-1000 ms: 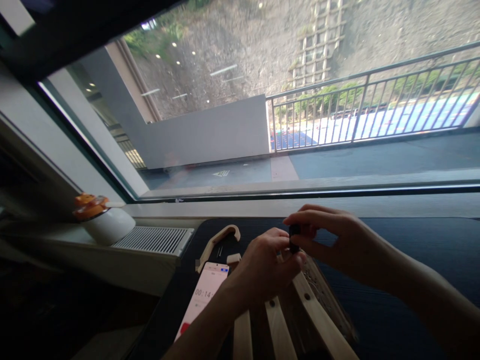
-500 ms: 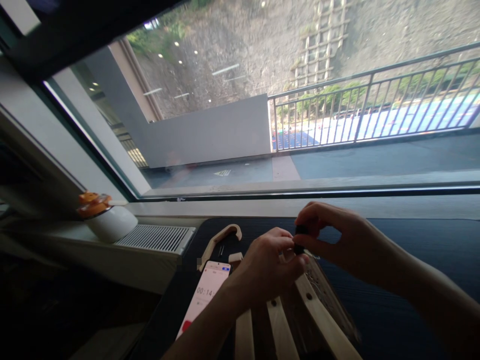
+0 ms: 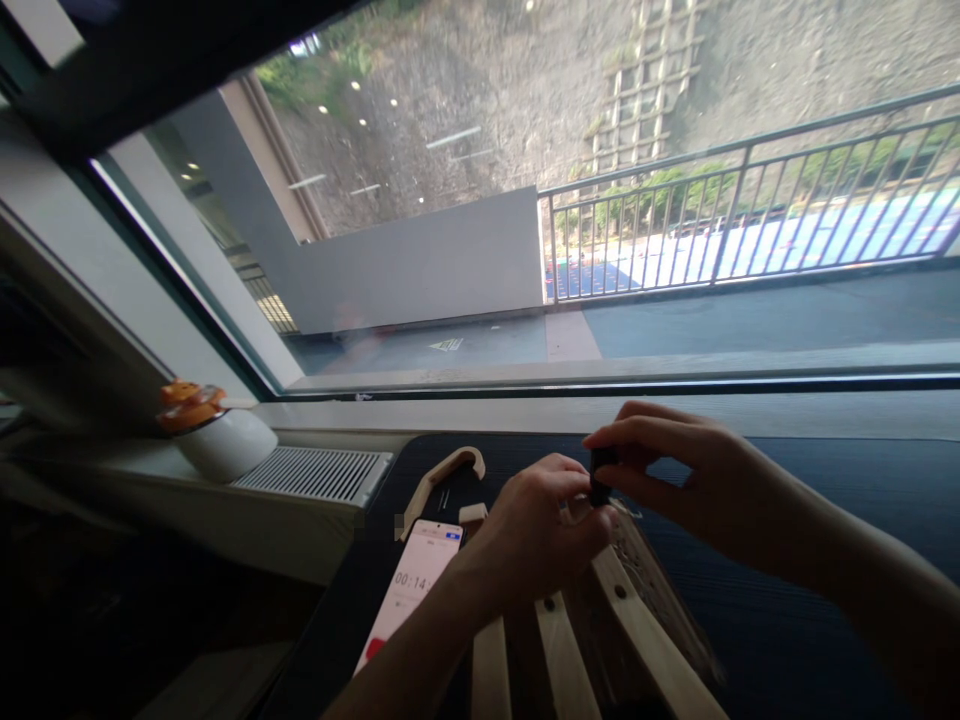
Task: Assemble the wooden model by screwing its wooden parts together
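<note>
Right of the phone (image 3: 411, 590), the hands work together; the right hand (image 3: 694, 462) pinches a small black piece (image 3: 601, 474) by the left hand (image 3: 536, 515), whose hold I cannot tell; wooden slats (image 3: 646, 635) lie right of the phone too; this looks like fine turning or seating, calling for steady alignment.

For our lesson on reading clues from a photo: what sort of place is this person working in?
Probably a room in a school or similar building, though that is a guess: a dark table by a large window, a white radiator, and outside, a railing above a blue ground.
</note>
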Available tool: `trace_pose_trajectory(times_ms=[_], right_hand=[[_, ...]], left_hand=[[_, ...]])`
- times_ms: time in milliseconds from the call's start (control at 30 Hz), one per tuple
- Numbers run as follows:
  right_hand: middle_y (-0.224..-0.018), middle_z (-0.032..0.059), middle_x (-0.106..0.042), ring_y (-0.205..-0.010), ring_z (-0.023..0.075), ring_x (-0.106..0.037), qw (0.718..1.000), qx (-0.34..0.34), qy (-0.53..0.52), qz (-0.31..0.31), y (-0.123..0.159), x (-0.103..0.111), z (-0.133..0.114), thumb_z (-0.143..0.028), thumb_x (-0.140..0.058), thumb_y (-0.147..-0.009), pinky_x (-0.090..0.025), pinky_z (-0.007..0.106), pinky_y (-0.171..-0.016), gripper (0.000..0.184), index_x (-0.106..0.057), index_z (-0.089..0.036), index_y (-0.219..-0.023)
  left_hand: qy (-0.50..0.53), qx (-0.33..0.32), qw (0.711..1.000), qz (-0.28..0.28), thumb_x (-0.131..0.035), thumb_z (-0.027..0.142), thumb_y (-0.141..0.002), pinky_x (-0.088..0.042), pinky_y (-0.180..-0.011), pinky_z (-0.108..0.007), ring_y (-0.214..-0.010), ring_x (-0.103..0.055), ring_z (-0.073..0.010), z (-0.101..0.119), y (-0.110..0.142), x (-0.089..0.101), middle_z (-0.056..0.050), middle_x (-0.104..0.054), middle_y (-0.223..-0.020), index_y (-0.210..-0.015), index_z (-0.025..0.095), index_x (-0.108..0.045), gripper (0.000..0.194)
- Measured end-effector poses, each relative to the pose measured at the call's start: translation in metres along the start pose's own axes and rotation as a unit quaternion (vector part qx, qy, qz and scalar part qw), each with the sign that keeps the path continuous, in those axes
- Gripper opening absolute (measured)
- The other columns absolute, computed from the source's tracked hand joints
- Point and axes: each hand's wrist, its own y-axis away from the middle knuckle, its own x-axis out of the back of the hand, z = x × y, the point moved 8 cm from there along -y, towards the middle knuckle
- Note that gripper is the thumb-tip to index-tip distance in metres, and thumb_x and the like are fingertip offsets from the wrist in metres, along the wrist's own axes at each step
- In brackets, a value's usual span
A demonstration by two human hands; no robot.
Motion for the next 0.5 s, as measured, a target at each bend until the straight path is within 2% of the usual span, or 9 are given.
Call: trace_pose_trajectory(times_ms=[167, 367, 500], right_hand=[[-0.074, 0.0, -0.059, -0.063, 0.0124, -0.054, 1.0, -0.012, 0.025, 0.011, -0.001, -0.001, 0.001, -0.036, -0.064, -0.082, -0.047, 0.025, -0.056, 0.016, -0.06, -0.021, -0.085], [-0.094, 0.004, -0.066, -0.074, 0.0142, -0.061, 0.999, -0.015, -0.035, -0.012, -0.001, -0.002, -0.007, -0.024, -0.054, -0.086, -0.05, 0.023, -0.06, 0.018, -0.063, -0.023, -0.102], [-0.096, 0.0032, -0.067, -0.082, 0.016, -0.063, 0.998, -0.017, -0.055, -0.021, -0.001, -0.003, -0.009, -0.023, -0.053, -0.087, -0.051, 0.024, -0.066, 0.018, -0.065, -0.025, -0.1]], left_hand=[[-0.003, 0.011, 1.0, -0.011, -0.058, 0.023, -0.082, -0.045, -0.081, -0.026, -0.086, -0.058, -0.0157, 0.001, 0.001, -0.001, -0.003, -0.063, -0.099, -0.088, 0.018, -0.069, 0.013], [0.01, -0.005, 1.0, -0.001, -0.059, 0.017, -0.079, -0.045, -0.082, -0.026, -0.088, -0.059, -0.0165, 0.003, 0.0, 0.001, -0.003, -0.064, -0.097, -0.08, 0.017, -0.068, 0.01], [0.015, -0.021, 1.0, 0.004, -0.058, 0.016, -0.079, -0.045, -0.083, -0.025, -0.09, -0.059, -0.0166, 0.005, 0.0, 0.003, -0.003, -0.063, -0.096, -0.082, 0.017, -0.068, 0.01]])
